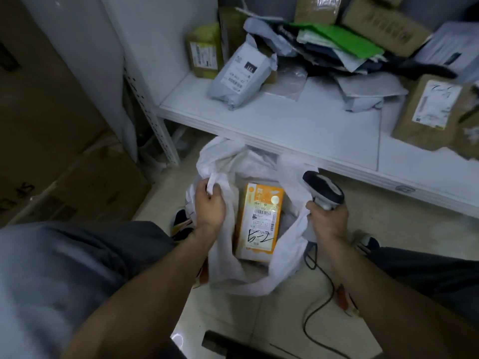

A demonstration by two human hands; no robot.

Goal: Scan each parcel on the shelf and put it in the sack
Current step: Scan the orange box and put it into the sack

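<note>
- Left hand (210, 206): forearm stretched forward and down; fingers clenched round a bunched fold of the sack's left rim.
- Right hand (328, 218): forearm stretched likewise; fingers wrapped round the handle of a barcode scanner (324, 189) at the sack's right rim (whether it also pinches the rim cannot be told).
- Sack (259, 278): white, thin, crumpled; mouth spread wide between the hands.
- Parcel (261, 221): inside the sack; orange rectangular carton, glossy, with its printed label and a handwritten mark facing up.
- Shelf (285, 125): just beyond the sack; smooth, flat white board.
- Poly mailer (238, 76): on the shelf beyond the sack; grey, soft, wrinkled.
- Cardboard box (427, 110): beyond and right of the sack; brown, labelled.
- Cable (318, 301): right of the sack; thin, dark, curling.
</note>
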